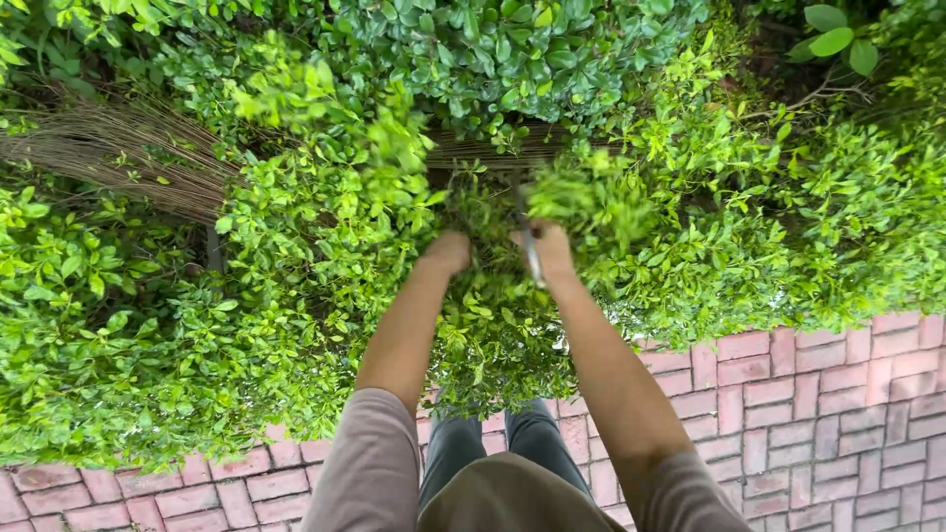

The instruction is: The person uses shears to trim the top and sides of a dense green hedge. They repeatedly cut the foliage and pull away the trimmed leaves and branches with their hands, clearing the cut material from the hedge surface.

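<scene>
Both my arms reach forward into a dense green hedge. My left hand is buried among the leaves, fingers hidden, so its grip is unclear. My right hand is closed around a thin dark metal tool, likely shears or a blade, which points up into the foliage. Leaves cover the tool's far end. The two hands sit close together, about a hand's width apart.
A bundle of dry brown twigs, like a broom head, lies in the hedge at the left. Red brick paving runs below the hedge. My legs in dark trousers stand on it.
</scene>
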